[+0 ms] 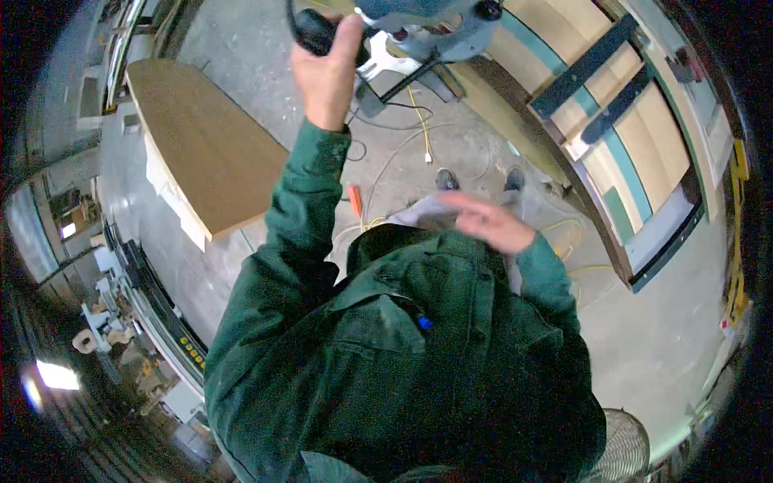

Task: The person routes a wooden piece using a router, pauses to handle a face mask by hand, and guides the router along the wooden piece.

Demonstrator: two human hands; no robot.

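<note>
At the top of the view my left hand (326, 80) is wrapped round a black handle (316, 32) on what looks like a miter saw (459, 32). The saw has a blue-grey body and stands on a dark-legged frame; the upper edge cuts it off. Lower and to the right, my right hand (491, 225) hovers in front of my body. It is blurred by motion, with its fingers stretched out and nothing seen in it.
A long brown wooden panel (201, 145) with a curved edge lies at left. Wooden boards with teal strips (636, 153) rest in a frame at right. Cords (419, 121) and an orange object (355, 200) lie on the concrete floor near my shoes. A fan (628, 443) stands at lower right.
</note>
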